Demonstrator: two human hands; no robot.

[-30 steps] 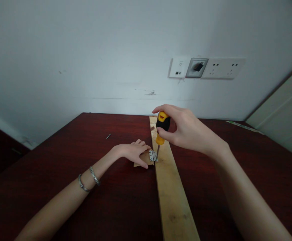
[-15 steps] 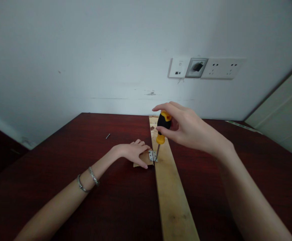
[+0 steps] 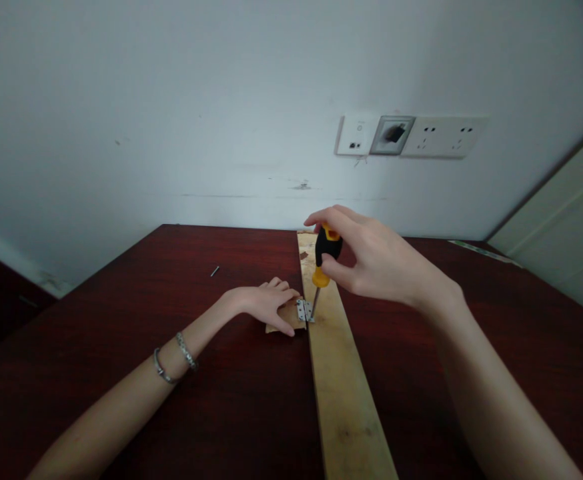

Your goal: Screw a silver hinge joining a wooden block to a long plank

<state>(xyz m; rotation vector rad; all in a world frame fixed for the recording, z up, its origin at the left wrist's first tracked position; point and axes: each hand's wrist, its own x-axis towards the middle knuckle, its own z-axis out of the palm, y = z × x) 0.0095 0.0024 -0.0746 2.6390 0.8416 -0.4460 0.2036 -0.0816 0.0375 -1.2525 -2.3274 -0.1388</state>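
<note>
My right hand (image 3: pixel 359 250) is closed around the handle of a yellow and black screwdriver (image 3: pixel 327 245). The tool stands slightly tilted, its tip down at the right leaf of a small metal hinge (image 3: pixel 302 310). That leaf lies on a long wooden plank (image 3: pixel 344 373); the left leaf rests over a small brown piece, perhaps cardboard (image 3: pixel 286 319), beside the plank. Lying over this brown piece, with fingers spread, my left hand (image 3: pixel 270 303) presses it to the table close to the hinge. Any screw under the tip is too small to make out.
A small metal pin or screw (image 3: pixel 215 271) lies on the dark red table (image 3: pixel 211 413), left of the plank. The white wall (image 3: pixel 221 113) rises behind the table and carries a row of sockets (image 3: pixel 444 137), one with a black plug (image 3: pixel 395 133).
The fingers of my right hand have shifted on the screwdriver's handle, the thumb moving slightly right, and the handle looks turned. My left hand has stayed in place.
</note>
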